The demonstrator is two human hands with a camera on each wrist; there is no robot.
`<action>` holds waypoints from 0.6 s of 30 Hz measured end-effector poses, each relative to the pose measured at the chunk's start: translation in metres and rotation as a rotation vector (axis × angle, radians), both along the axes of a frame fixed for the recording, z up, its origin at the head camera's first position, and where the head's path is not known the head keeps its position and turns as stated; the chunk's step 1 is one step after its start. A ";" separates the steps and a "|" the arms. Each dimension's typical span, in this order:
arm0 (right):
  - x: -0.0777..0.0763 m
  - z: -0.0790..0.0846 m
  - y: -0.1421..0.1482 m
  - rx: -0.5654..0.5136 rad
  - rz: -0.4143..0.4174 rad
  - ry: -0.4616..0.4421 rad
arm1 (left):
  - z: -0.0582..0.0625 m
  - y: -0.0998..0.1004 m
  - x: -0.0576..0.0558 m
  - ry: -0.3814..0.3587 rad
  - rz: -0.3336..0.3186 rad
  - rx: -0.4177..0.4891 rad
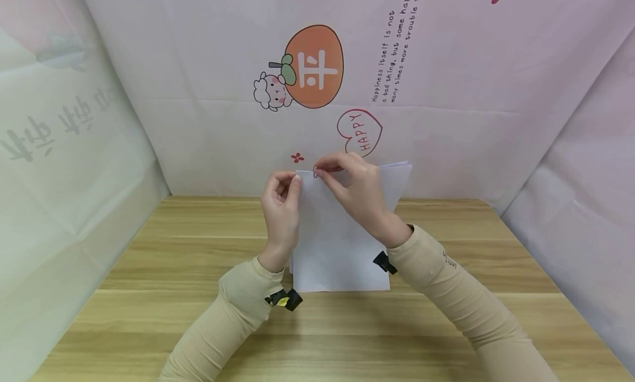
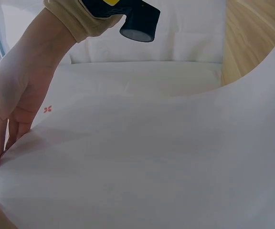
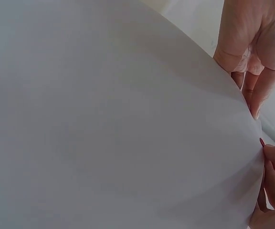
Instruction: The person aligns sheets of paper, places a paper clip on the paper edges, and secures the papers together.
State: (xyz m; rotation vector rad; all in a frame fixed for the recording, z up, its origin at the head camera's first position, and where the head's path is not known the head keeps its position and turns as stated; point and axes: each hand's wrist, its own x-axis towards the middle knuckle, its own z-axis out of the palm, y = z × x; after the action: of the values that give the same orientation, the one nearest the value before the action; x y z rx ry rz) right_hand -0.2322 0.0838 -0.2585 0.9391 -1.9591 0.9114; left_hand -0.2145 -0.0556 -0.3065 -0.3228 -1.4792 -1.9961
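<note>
Several white paper sheets (image 1: 342, 249) stand held up by their top edge over the wooden table. With thumb and fingers, my left hand (image 1: 281, 214) pinches them at the upper left corner. Just to its right, my right hand (image 1: 361, 192) pinches a small red paper clip (image 1: 315, 173) at the top edge. The clip (image 3: 262, 142) shows at the paper's edge in the right wrist view, next to the right fingertips (image 3: 273, 151). How far it sits over the sheets cannot be made out. Paper fills most of both wrist views.
Beneath the sheets lies the wood-grain table (image 1: 198, 277). A white printed cloth (image 1: 223, 145) hangs behind it, with more cloth along both sides. Black wrist cameras (image 1: 294, 300) are worn over the beige sleeves (image 1: 446, 283).
</note>
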 end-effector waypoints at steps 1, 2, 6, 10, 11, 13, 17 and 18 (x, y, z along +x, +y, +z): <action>0.000 0.000 0.000 0.000 0.000 -0.001 | 0.000 0.000 0.000 -0.002 0.000 0.001; 0.000 0.000 0.000 -0.001 0.000 -0.001 | 0.000 0.000 0.000 -0.003 0.001 0.000; 0.000 0.000 0.000 0.009 -0.002 0.006 | 0.000 0.001 0.000 -0.008 0.004 0.000; 0.001 0.000 0.000 0.017 -0.004 0.011 | 0.000 0.001 0.000 -0.010 0.003 0.004; 0.001 0.000 0.000 0.018 -0.004 0.012 | 0.000 0.001 0.000 -0.010 0.003 0.005; 0.000 0.000 0.000 0.022 -0.007 0.012 | 0.001 0.001 0.000 -0.012 0.002 0.009; 0.000 0.000 0.000 0.031 -0.014 0.010 | 0.001 0.001 0.001 -0.015 -0.003 0.018; 0.000 0.000 0.001 0.034 -0.016 0.010 | 0.000 0.001 0.001 -0.016 -0.004 0.018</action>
State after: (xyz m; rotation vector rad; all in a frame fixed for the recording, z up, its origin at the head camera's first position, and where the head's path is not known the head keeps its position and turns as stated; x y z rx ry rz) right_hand -0.2321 0.0843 -0.2589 0.9440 -1.9765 0.8647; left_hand -0.2137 -0.0544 -0.3060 -0.3036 -1.4705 -2.0187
